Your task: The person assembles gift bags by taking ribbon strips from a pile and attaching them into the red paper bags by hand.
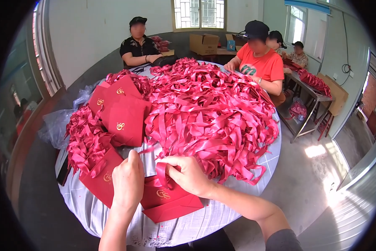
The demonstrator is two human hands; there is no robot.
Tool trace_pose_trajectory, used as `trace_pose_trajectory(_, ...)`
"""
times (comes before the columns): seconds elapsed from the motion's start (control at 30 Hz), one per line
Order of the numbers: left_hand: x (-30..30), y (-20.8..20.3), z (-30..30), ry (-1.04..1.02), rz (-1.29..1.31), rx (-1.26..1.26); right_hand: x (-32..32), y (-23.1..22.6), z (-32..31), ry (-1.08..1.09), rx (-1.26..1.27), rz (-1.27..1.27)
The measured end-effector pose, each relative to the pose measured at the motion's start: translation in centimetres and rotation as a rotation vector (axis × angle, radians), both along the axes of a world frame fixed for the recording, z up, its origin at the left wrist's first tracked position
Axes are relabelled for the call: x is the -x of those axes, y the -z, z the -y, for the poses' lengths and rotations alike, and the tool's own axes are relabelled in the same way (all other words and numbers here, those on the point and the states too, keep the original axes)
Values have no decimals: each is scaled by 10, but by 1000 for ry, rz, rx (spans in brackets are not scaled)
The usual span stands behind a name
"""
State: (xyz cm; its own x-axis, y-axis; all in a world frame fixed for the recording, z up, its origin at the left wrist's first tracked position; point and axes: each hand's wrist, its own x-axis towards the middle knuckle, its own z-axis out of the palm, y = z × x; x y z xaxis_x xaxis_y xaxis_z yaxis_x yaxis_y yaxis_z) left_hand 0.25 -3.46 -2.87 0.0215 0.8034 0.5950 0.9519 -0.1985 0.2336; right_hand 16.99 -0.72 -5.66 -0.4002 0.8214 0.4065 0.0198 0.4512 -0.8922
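Observation:
A flat red paper gift bag (171, 203) with a gold emblem lies in front of me on the table. Above it my right hand (188, 173) pinches a loop of red satin ribbon (162, 173). Just left of the bag, my left hand (128, 180) is closed in a fist, back toward me; a short ribbon end shows near its top, but what its fingers grip is hidden. Another red bag (104, 178) lies partly behind my left wrist. Beyond my hands spreads a big heap of red ribbons (209, 113), with more flat red bags (123, 121) to its left.
The round table has a pale cloth (87, 209). Clear plastic wrap (58, 125) hangs at its left edge. Across it sit a person in black (137, 50) and one in a red shirt (259, 62). A metal side table (307, 83) stands at the right; cardboard boxes (204, 44) at the back.

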Motion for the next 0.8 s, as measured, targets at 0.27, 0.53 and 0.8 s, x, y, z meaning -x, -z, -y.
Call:
trace_pose_trajectory(0.27, 24, -1, 2, 271, 985, 472, 1, 23, -19, 82, -3, 51)
trace_pose_trajectory(0.53, 27, 23, 25, 507, 1191, 621, 5, 29, -15, 120, -20, 44)
trace_pose_trajectory(0.8, 25, 34, 27, 451, 1194, 559, 7, 28, -17, 66, 178, 48)
